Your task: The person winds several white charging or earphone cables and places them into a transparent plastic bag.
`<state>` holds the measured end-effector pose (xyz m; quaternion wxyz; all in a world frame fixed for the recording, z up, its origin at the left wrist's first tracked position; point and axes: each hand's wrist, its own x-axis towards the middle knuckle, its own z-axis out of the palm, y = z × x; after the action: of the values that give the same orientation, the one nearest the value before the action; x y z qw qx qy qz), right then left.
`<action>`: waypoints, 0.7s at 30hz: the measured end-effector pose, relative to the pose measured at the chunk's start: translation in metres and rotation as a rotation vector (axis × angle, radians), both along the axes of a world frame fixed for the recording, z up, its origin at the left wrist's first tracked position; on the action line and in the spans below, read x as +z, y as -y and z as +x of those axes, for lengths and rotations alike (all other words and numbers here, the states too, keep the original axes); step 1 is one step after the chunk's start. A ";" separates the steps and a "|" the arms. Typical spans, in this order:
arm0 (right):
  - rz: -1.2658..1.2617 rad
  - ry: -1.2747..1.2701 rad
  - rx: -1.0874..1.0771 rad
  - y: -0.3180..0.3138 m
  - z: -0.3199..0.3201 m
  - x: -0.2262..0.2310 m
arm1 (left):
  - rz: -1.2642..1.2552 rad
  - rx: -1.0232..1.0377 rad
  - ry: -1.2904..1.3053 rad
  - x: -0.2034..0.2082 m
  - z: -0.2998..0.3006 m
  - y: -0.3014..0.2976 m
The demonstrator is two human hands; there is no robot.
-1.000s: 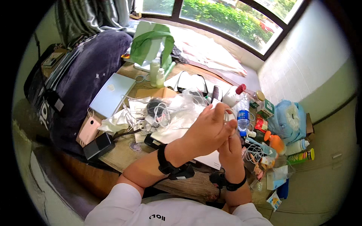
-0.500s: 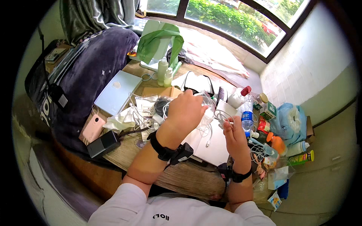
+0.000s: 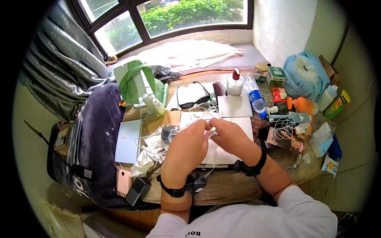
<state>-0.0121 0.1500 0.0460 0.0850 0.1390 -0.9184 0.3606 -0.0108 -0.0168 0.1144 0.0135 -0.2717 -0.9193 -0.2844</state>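
Strong daylight, dark corners

Bright daylight enters through the window [image 3: 194,16] ahead of the left hand [image 3: 186,142] and right hand [image 3: 234,139], bleaching the pale cloth [image 3: 194,53] beyond them. Left of both hands, the grey curtain [image 3: 55,59] catches sheen. Far out around them, straight lines bow and corners go black. Between the fingertips, the white cable [image 3: 213,130] looks soft, perhaps slightly blurred.

Yeah, from over here this person's left hand [image 3: 188,142] and right hand [image 3: 231,135] are basically nose to nose, fingers curled in and pinching, backs up. Left forearm [image 3: 176,203] sits almost straight behind its hand; right forearm [image 3: 276,174] angles in from behind and outside its own.
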 end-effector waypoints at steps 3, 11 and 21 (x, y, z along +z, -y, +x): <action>-0.163 -0.100 0.220 0.011 0.002 0.007 | 0.021 0.009 -0.086 0.002 -0.001 -0.003; -0.518 0.217 0.265 0.016 0.004 0.019 | 0.228 0.172 -0.002 0.014 -0.005 0.009; -0.311 -0.221 0.170 0.023 -0.002 -0.003 | 0.368 0.191 0.142 0.008 -0.012 0.008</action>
<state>-0.0142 0.1269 0.0427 0.1748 0.2401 -0.8218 0.4863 -0.0226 -0.0252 0.1224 0.0251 -0.1556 -0.8720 -0.4634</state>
